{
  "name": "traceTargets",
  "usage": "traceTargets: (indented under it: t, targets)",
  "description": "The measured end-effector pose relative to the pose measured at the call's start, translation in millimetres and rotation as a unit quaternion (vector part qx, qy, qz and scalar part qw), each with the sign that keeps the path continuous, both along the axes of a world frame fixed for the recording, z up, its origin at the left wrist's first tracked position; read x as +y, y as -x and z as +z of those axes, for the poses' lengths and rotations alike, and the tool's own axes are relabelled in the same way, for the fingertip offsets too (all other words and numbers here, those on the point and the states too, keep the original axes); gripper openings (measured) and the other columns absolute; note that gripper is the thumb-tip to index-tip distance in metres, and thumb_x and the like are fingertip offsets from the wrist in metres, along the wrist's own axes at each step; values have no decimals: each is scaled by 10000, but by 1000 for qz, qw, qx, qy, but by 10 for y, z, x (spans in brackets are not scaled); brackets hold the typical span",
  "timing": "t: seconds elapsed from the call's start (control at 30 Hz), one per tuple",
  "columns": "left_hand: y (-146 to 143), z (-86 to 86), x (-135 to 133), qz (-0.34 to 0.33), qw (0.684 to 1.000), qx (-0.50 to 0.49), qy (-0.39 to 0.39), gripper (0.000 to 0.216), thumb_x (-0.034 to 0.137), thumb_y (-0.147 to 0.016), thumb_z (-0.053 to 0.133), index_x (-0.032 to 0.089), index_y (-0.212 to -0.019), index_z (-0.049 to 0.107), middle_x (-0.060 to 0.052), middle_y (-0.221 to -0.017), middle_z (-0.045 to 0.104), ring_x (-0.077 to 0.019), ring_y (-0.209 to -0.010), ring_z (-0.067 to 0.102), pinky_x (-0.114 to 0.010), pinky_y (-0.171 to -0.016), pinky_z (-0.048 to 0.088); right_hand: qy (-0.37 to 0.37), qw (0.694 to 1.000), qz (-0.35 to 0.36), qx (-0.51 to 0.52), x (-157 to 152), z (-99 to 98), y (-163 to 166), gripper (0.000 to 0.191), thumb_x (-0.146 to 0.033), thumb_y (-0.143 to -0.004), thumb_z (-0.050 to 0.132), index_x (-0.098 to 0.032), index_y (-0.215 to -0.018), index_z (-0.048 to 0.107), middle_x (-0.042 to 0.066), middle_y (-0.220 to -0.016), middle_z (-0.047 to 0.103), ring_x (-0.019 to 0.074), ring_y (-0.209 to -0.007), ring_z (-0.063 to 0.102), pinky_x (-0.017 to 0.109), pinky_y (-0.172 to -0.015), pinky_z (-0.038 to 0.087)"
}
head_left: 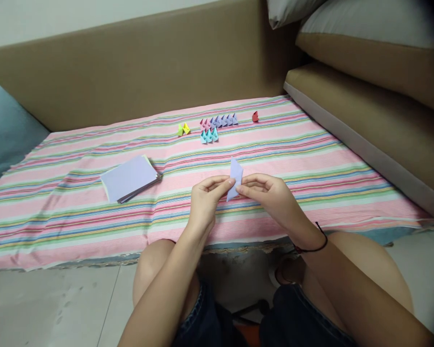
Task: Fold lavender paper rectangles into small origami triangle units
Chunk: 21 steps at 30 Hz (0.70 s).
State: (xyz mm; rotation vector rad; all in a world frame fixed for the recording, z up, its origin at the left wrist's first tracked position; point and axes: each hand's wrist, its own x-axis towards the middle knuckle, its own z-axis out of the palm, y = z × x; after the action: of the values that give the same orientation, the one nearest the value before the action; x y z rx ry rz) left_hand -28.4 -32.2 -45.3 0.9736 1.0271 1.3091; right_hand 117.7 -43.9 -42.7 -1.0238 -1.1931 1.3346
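Observation:
A folded piece of lavender paper (236, 169) is held up between my two hands, above the striped cloth. My left hand (208, 195) pinches its left edge with thumb and fingertips. From the other side my right hand (262, 190) grips its lower right edge the same way. The paper is a narrow slanted shape with pointed ends at top and bottom. Left of my hands lies a stack of paper sheets (130, 178), the top one lavender.
Small folded paper pieces stand farther back: a lavender and pink row (219, 121), turquoise ones (209, 136), yellow ones (183, 129) and a red one (255, 116). The striped cloth (83, 193) covers the seat. Brown cushions (369, 115) rise at the right, a blue cushion (10, 130) at the left.

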Motion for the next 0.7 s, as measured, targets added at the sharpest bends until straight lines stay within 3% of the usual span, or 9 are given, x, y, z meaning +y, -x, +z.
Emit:
traceTargets:
  t: [0.17,0.27,0.5,0.7]
  targets:
    - [51,44,19,-52,998,30,-34,231,240,-606,800,163,-803,709,14,-669,669,-101,-627,609,-220,-635,485,-30,999,1,-21,-19,8,-10,251,-380,-684,753,-178,-806,665,37,-787,694,187,-769,669,313,-738,549]
    - [101,67,27,-86,988,96,-79,181,245,-608,799,158,-738,709,7,-652,659,-118,-622,603,-233,-619,480,-61,997,17,-49,-42,45,-37,225,-393,-731,712,-185,-805,671,30,-755,691,177,-708,659,313,-692,548]
    - [83,-6,28,-41,991,91,-90,166,292,-644,783,161,-634,683,-4,-636,673,-126,-625,611,-253,-638,485,-83,994,-8,-69,-71,68,-26,187,-369,-793,647,-184,-820,669,30,-749,673,169,-691,628,287,-628,513]
    - [138,82,35,-94,984,121,-90,251,258,-601,808,169,-818,719,-27,-783,702,-153,-708,646,-251,-629,517,-133,978,-25,-162,-80,94,-73,127,-293,-814,626,-184,-777,680,30,-745,655,162,-684,612,280,-616,485]
